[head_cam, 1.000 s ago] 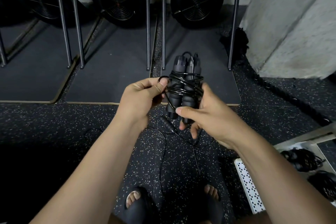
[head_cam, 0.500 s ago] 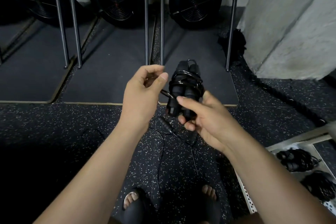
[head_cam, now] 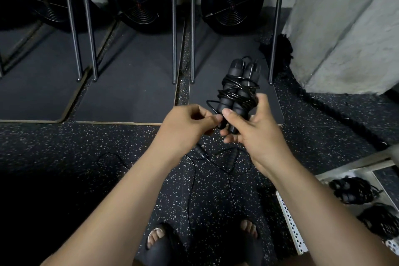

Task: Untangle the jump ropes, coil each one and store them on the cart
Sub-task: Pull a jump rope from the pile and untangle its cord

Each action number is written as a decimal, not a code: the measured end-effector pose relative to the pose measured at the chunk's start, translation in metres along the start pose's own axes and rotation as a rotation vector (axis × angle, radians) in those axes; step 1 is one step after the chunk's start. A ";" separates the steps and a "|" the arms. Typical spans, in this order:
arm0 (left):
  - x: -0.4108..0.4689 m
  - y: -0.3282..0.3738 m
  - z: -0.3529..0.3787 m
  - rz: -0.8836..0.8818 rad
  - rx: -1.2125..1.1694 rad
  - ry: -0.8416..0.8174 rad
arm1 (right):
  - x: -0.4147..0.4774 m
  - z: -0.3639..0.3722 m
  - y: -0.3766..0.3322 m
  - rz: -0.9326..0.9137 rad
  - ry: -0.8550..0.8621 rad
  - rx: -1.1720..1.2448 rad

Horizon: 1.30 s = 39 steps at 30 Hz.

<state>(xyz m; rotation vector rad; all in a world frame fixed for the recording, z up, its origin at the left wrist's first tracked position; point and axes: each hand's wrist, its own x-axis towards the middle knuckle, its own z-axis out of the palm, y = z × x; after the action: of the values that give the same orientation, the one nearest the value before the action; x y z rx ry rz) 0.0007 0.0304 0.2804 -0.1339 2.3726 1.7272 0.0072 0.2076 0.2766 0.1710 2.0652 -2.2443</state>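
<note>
Jump rope (head_cam: 235, 71) nearly coiled, my right hand (head_cam: 257, 131) gripping its handles (head_cam: 226, 107), left hand (head_cam: 185, 124) pinching the cord (head_cam: 232, 94), so next I'd tuck it.

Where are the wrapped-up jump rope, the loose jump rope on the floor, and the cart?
wrapped-up jump rope (head_cam: 235, 95): head view, on the cord wound round its two handles.
loose jump rope (head_cam: 200, 153): head view, on one handle lying on the floor.
cart (head_cam: 290, 224): head view, on its white perforated edge.
</note>
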 end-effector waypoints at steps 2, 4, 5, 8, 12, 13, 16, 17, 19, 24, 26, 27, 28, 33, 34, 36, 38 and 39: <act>-0.001 0.000 0.001 -0.009 0.034 0.034 | 0.000 0.001 0.002 -0.008 -0.006 -0.045; -0.001 0.002 0.002 -0.017 0.045 0.060 | 0.000 0.001 0.003 -0.017 -0.008 -0.106; -0.001 0.002 0.002 -0.022 0.028 0.070 | 0.000 0.001 0.003 -0.019 -0.009 -0.142; 0.000 0.003 0.003 -0.046 -0.038 0.102 | -0.003 0.006 0.004 -0.010 -0.036 -0.198; 0.002 0.004 0.002 -0.085 -0.054 0.101 | -0.004 0.006 0.005 -0.004 -0.062 -0.260; 0.001 0.004 0.002 -0.079 -0.049 0.091 | -0.003 0.005 0.005 -0.006 -0.068 -0.290; -0.001 0.005 0.004 -0.053 -0.117 0.077 | 0.001 0.001 0.006 0.010 -0.082 -0.313; -0.001 0.006 0.004 -0.034 -0.141 0.080 | 0.002 0.000 0.007 0.010 -0.082 -0.325; -0.002 0.007 0.007 0.001 -0.155 0.098 | 0.003 -0.001 0.008 -0.010 -0.082 -0.381; 0.002 0.005 0.009 -0.020 -0.278 0.195 | -0.002 0.005 0.005 -0.072 -0.089 -0.549; 0.005 0.002 0.007 -0.072 -0.371 0.220 | -0.004 0.008 0.005 -0.074 -0.107 -0.576; 0.006 0.002 0.006 -0.100 -0.420 0.226 | -0.004 0.009 0.004 -0.062 -0.124 -0.561; 0.007 0.002 0.004 -0.123 -0.469 0.233 | -0.005 0.009 0.003 -0.046 -0.150 -0.522; 0.011 -0.001 -0.003 -0.013 -0.233 0.288 | -0.006 0.009 -0.004 0.088 -0.233 -0.162; 0.010 -0.001 -0.003 0.074 -0.066 0.290 | -0.005 0.009 -0.004 0.102 -0.206 -0.149; 0.008 0.000 0.002 0.218 0.131 0.261 | -0.003 0.008 0.000 0.126 -0.136 -0.144; 0.004 0.000 0.009 0.315 0.170 0.238 | -0.001 0.008 0.004 0.149 -0.094 -0.126; 0.004 -0.001 0.013 0.364 0.188 0.234 | 0.001 0.008 0.008 0.150 -0.083 -0.129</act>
<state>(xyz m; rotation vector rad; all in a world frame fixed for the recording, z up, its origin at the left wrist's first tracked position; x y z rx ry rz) -0.0015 0.0426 0.2749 0.1419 2.8645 1.6981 0.0070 0.1994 0.2692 0.2126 2.0714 -1.9920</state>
